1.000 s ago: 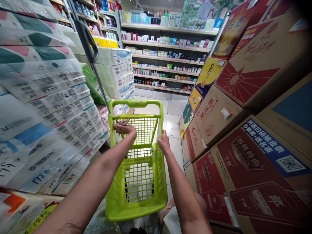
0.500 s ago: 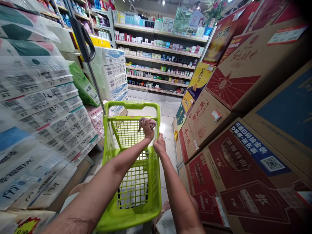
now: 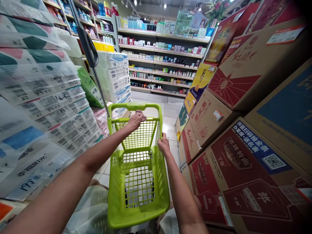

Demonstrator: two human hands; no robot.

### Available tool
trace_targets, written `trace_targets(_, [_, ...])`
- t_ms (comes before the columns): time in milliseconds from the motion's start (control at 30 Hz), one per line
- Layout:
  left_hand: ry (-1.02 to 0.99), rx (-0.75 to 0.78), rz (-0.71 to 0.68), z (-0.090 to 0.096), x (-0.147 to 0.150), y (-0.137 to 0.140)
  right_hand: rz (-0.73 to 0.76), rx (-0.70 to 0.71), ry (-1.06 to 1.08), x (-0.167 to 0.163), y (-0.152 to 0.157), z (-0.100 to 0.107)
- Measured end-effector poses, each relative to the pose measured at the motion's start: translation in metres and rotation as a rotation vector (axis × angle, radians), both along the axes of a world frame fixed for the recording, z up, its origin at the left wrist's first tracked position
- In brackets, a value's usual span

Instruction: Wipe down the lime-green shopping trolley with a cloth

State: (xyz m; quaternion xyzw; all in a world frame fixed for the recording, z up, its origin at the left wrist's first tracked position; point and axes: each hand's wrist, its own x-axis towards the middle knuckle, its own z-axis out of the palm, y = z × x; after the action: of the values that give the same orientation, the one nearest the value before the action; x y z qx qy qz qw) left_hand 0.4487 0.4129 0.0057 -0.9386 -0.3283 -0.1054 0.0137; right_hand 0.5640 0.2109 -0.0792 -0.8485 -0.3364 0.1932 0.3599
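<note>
A lime-green plastic shopping cart point(image 3: 138, 222) with a grid-patterned basket stands in front of me. My left hand point(image 3: 136, 121) is closed on a crumpled pinkish cloth point(image 3: 143, 117), held at the crossbar near the cart's far end; most of the cloth is hidden behind the fingers. My right hand point(image 3: 163, 144) grips the cart's right upper rim. From the cart's far left corner rises a metal pole with a dark grey looped handle point(image 3: 88, 47).
Tall stacks of wrapped tissue packs point(image 3: 46, 76) line the left side. Cardboard drink cartons point(image 3: 231, 149) are piled high on the right, close to my right arm. Past the cart, pale floor tiles point(image 3: 169, 112) lead to a shelf unit point(image 3: 165, 50) full of small boxes and bottles.
My left hand has moved left along the crossbar with the cloth. My right hand stays on the right rim. The cart appears slightly further right and lower in view.
</note>
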Motion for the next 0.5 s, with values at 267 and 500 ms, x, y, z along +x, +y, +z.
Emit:
trace_targets(267, [0.004,0.031,0.269,0.005,-0.1,0.021,0.018,0.017,0.045,0.005,-0.004,0.001])
trace_targets(500, [-0.169,-0.012,0.092,-0.026,-0.064,-0.003,-0.007,0.05,-0.018,0.006,-0.01,0.002])
